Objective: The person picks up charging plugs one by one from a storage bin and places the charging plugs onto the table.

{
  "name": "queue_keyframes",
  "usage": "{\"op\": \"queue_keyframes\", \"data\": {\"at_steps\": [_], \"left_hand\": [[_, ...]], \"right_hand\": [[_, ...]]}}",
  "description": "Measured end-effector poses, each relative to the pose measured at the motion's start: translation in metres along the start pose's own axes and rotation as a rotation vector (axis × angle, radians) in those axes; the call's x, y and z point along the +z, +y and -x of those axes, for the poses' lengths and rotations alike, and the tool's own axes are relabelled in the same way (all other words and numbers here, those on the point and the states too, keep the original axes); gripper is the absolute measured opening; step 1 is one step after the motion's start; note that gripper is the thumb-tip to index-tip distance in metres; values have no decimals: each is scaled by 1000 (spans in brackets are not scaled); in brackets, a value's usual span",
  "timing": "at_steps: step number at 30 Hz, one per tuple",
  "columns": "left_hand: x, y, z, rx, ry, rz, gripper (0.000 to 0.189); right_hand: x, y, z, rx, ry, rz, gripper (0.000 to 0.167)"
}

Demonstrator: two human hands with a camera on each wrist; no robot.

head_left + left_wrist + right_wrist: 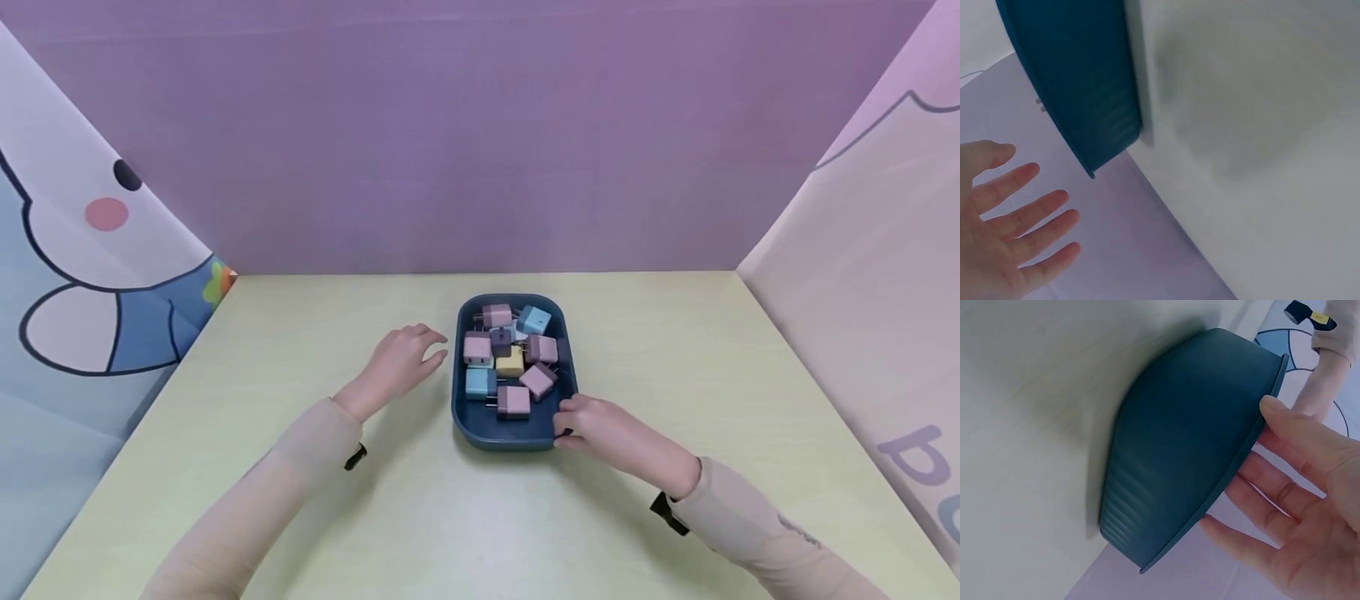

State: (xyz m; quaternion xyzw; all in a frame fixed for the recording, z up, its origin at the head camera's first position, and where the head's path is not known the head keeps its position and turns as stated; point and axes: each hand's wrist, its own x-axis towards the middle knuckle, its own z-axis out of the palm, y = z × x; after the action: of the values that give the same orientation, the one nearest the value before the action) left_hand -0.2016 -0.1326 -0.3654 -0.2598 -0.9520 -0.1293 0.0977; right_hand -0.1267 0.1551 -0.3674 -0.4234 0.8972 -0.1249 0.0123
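**Steadying the tray of plugs**

The right hand grips the near right rim of the blue tray; the left hand hovers spread just beside its left wall. Keep the tray flat on the tabletop, lest the plug adapters slide.

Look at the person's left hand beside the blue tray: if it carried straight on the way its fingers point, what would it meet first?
The left hand, open with fingers spread, points right toward the blue tray. It would probably meet the tray's left rim first, then the pink plug just inside. The hand's height above the table is unclear, so it might pass over the rim.
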Motion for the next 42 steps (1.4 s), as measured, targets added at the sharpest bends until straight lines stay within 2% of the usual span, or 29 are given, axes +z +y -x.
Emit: {"op": "queue_keyframes", "data": {"at_steps": [4, 12, 19, 31, 42], "left_hand": [[-4, 6, -10, 9, -68, 10, 25], [-10, 19, -34, 10, -250, 13, 28], [-6, 26, -53, 91, -362, -10, 29], [8, 30, -70, 157, -435, -11, 20], [14, 30, -78, 117, -484, 15, 24]], "right_hand": [[0, 0, -1, 2, -2, -5, 7], [1, 1, -2, 11, -17, -12, 7], [0, 2, -1, 26, -22, -14, 8], [-1, 0, -1, 8, -12, -13, 9], [-2, -1, -1, 10, -19, -20, 8]]}}
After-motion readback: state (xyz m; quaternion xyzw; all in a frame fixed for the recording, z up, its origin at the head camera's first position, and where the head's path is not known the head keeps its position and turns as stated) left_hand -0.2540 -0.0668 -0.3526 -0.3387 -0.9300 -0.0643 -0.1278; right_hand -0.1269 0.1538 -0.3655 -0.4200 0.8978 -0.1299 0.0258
